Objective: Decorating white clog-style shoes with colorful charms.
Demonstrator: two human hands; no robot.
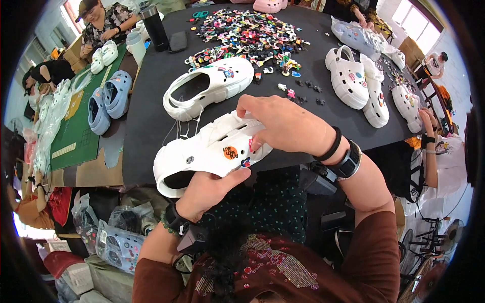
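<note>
A white clog point(204, 146) lies on its side near the table's front edge, heel to the left. My left hand point(207, 191) is closed on its near side by the foot opening. My right hand point(288, 123) wraps over the toe, its fingers on the far side and its thumb against a small pink charm point(250, 143). A round orange charm point(230, 152), a blue and red charm point(246, 162) and a grey rivet point(190, 160) show on the clog. Just beyond it stands a second white clog point(227, 81) with a colourful charm; thin white strings hang between the two.
A large heap of charms point(247, 35) covers the far middle, with loose dark charms point(309, 86) nearer. White clogs point(348, 78) stand at right, blue clogs point(116, 93) at left. A black bottle point(153, 29) stands at far left. Other people work around the tables.
</note>
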